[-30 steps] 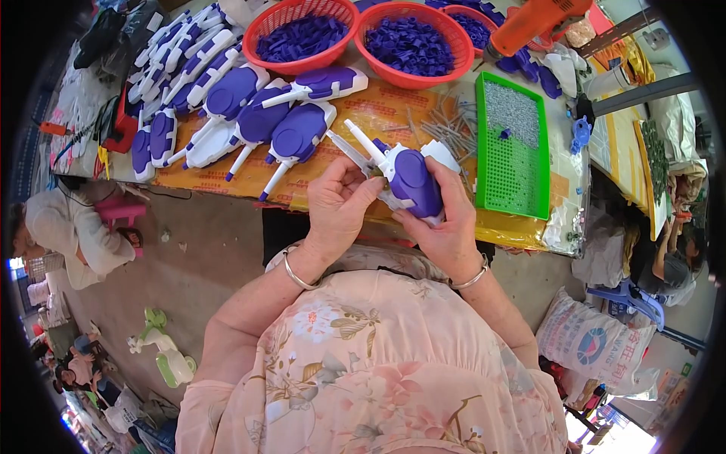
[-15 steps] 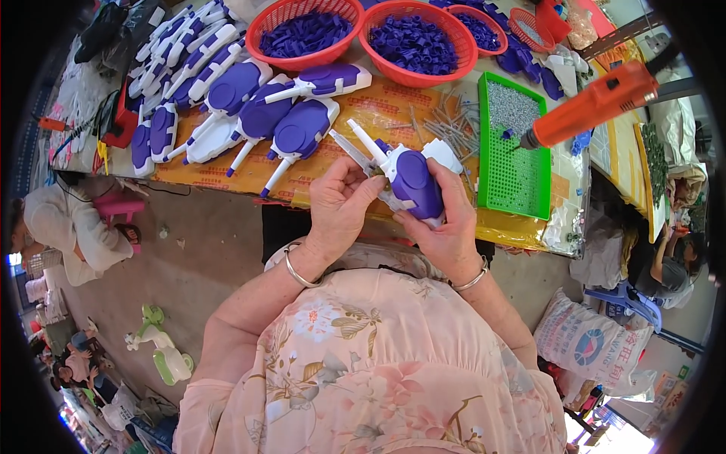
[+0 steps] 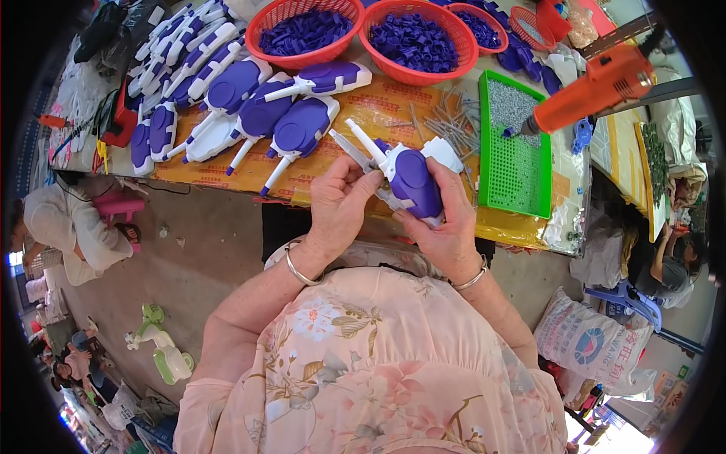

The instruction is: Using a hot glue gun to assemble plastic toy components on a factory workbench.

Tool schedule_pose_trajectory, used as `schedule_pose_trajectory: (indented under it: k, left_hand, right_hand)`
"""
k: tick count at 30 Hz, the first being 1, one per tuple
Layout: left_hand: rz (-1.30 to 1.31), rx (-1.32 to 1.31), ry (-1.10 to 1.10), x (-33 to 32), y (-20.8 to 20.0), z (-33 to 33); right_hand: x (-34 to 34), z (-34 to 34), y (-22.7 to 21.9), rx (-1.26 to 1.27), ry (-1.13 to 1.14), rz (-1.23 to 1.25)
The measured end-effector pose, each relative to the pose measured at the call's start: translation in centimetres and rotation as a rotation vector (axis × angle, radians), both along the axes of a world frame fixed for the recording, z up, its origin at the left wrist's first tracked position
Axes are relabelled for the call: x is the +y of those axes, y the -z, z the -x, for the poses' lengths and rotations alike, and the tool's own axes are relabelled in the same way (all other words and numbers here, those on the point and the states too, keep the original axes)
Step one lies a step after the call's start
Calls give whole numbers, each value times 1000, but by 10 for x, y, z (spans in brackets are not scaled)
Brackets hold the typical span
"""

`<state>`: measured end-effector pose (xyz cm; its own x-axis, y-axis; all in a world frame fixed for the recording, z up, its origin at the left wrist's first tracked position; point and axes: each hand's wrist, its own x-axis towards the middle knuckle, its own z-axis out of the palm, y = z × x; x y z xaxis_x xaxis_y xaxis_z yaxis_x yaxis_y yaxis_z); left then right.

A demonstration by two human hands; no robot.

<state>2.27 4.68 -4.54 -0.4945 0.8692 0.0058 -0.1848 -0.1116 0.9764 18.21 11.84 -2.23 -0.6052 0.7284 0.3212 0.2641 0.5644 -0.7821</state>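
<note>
A purple-and-white plastic body with a white tube, shaped like a toy gun, is held over the table's front edge. My right hand grips its right side and lower end, thumb beneath. Against its left side, my left hand is closed in a pinch; a grey, pointed, blade-like piece sticks out past the fingers. Whether that piece belongs to the body I cannot tell. Just beyond the right fingers lies a white plastic part. Several similar purple-and-white bodies lie to the left.
An orange power screwdriver hangs at the right, over a green tray of small metal pieces. Long metal pins lie beside the tray. Red baskets of purple parts stand at the back. Another person is at the far left.
The orange screwdriver has swung slightly up and left above the green tray. Both hands and the plastic body have stayed almost where they were.
</note>
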Motion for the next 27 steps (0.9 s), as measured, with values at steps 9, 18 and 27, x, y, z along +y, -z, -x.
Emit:
schedule_pose_trajectory:
  k: [9,18,27]
  left_hand:
    - [-113,-157,29,2,-8,-8]
    - [38,-487,92,6,-16,6]
    - [55,-533,118,9,-20,7]
  right_hand:
    - [2,1,-1,23,29,20]
    - [2,1,-2,14,24,17]
    - [1,2,-2,18,14,9]
